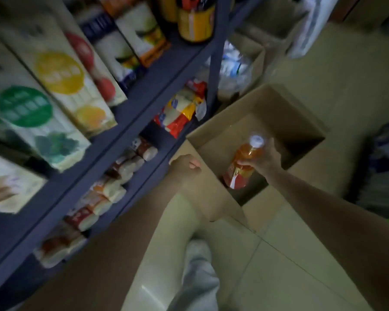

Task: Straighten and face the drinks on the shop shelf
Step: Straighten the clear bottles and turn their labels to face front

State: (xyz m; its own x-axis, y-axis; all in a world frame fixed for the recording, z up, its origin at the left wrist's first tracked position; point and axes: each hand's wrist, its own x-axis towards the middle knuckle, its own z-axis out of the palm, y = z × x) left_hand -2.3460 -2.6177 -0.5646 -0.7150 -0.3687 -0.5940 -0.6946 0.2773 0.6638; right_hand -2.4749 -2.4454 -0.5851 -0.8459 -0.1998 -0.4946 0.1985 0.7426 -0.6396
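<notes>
We observed the right hand gripping an orange drink bottle by its upper body, right of centre in the frame. The bottle had a white cap and a red and yellow label; its writing was too blurred to read. It sat tilted inside an open cardboard box on the tiled floor.

The left hand rested on the near left flap of the box, fingers curled over its edge.

At the left of the frame stood a dark blue shelf unit. Its upper shelf carried tall juice cartons printed with green, yellow and red discs and fruit pictures; we could read no brand. A dark bottle with a yellow label stood at the top centre. The lower shelves held red, white and yellow packets, their lettering illegible.
</notes>
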